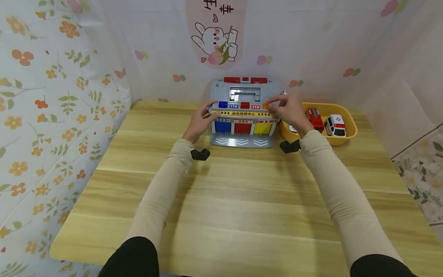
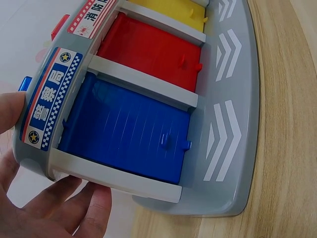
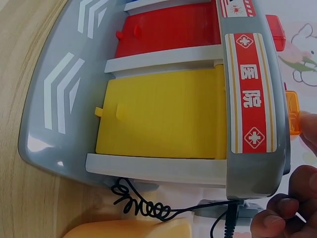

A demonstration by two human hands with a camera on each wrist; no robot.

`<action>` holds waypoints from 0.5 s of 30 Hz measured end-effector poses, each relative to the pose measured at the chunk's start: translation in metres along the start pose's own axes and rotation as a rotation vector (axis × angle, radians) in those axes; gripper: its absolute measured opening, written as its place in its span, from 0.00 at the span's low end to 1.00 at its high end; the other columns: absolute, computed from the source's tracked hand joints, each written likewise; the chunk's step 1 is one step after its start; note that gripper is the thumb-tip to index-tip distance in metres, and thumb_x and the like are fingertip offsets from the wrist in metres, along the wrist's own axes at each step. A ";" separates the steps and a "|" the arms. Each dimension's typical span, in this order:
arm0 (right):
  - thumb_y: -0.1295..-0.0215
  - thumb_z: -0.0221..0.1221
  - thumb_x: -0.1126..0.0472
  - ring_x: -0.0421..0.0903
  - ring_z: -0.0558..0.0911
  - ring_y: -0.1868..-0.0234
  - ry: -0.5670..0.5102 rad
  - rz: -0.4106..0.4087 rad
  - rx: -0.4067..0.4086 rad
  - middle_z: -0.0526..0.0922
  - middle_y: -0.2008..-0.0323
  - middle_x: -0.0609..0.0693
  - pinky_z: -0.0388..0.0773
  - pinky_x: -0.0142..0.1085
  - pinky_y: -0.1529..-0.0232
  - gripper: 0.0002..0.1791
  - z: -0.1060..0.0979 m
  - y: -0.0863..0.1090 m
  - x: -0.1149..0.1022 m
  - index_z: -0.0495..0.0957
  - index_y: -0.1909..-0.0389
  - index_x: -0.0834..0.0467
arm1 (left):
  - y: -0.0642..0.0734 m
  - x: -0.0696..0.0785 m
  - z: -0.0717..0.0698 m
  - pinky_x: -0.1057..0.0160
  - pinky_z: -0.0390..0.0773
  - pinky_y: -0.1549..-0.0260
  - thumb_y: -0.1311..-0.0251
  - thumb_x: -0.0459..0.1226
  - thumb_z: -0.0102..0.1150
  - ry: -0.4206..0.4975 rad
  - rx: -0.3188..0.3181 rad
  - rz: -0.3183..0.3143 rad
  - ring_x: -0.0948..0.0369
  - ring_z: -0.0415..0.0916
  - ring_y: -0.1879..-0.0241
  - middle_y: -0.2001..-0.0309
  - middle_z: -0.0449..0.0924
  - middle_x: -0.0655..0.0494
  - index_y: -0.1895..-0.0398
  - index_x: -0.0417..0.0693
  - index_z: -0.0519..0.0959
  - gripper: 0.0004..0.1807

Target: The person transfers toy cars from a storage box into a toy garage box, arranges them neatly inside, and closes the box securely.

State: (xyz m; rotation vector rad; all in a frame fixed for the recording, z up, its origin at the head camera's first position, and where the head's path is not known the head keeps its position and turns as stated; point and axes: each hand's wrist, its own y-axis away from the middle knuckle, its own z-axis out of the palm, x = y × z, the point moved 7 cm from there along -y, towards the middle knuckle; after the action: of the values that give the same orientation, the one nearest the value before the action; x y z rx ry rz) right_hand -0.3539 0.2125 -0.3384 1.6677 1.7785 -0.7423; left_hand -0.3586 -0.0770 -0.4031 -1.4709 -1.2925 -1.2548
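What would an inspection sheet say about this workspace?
Surface: table, wood-grained
Job's things: station on the table; blue door, red door and yellow door closed
Clutter: bin right of the station, holding red car and white car
Grips: left grip holds the station's left end; right grip appears to pinch the orange light
Cables: coiled black cord by the station's right side
Surroundings: flowered sheet left, rabbit-printed sheet behind

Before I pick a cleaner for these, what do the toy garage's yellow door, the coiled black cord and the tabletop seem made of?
Yellow door: probably smooth satin plastic, by its even color and soft sheen.
Coiled black cord: likely plastic- or rubber-sheathed, given its springy loops.
Tabletop: wood or wood-look laminate, satin; grain and soft reflections leave it open.
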 end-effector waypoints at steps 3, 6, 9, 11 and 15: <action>0.27 0.58 0.54 0.50 0.68 0.68 0.009 0.002 -0.009 0.69 0.72 0.51 0.64 0.34 0.76 0.16 0.001 0.000 0.000 0.84 0.45 0.56 | 0.002 0.000 0.000 0.45 0.66 0.28 0.29 0.47 0.58 0.006 0.000 0.001 0.46 0.58 0.24 0.24 0.62 0.49 0.29 0.67 0.68 0.26; 0.27 0.58 0.53 0.50 0.68 0.64 0.012 0.019 -0.026 0.70 0.67 0.52 0.66 0.34 0.74 0.17 0.002 -0.001 0.001 0.84 0.44 0.55 | 0.002 0.000 0.000 0.45 0.66 0.29 0.29 0.47 0.57 0.006 0.000 0.000 0.46 0.59 0.24 0.24 0.63 0.48 0.29 0.67 0.68 0.26; 0.27 0.58 0.53 0.51 0.68 0.63 0.018 0.026 -0.032 0.72 0.65 0.53 0.67 0.35 0.73 0.17 0.002 -0.001 0.002 0.84 0.44 0.55 | 0.002 -0.001 0.000 0.45 0.67 0.29 0.29 0.47 0.57 0.003 0.001 0.001 0.46 0.60 0.24 0.24 0.63 0.48 0.29 0.67 0.68 0.26; 0.27 0.58 0.53 0.51 0.69 0.64 0.023 0.027 -0.032 0.72 0.65 0.53 0.66 0.34 0.73 0.17 0.002 -0.001 0.002 0.84 0.44 0.55 | 0.001 -0.001 0.000 0.45 0.67 0.29 0.29 0.47 0.58 0.005 0.002 0.003 0.46 0.60 0.25 0.25 0.63 0.48 0.29 0.67 0.68 0.26; 0.27 0.59 0.54 0.51 0.68 0.66 0.034 0.023 -0.027 0.73 0.66 0.53 0.64 0.34 0.75 0.17 0.003 -0.001 0.001 0.84 0.44 0.55 | 0.001 -0.002 0.000 0.46 0.67 0.29 0.29 0.47 0.58 0.003 0.007 0.009 0.47 0.60 0.25 0.25 0.64 0.48 0.29 0.67 0.68 0.26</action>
State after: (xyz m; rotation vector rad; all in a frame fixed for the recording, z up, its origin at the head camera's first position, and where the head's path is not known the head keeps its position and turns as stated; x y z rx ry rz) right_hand -0.3547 0.2108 -0.3409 1.6895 1.7823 -0.6806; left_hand -0.3576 -0.0776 -0.4052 -1.4675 -1.2862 -1.2451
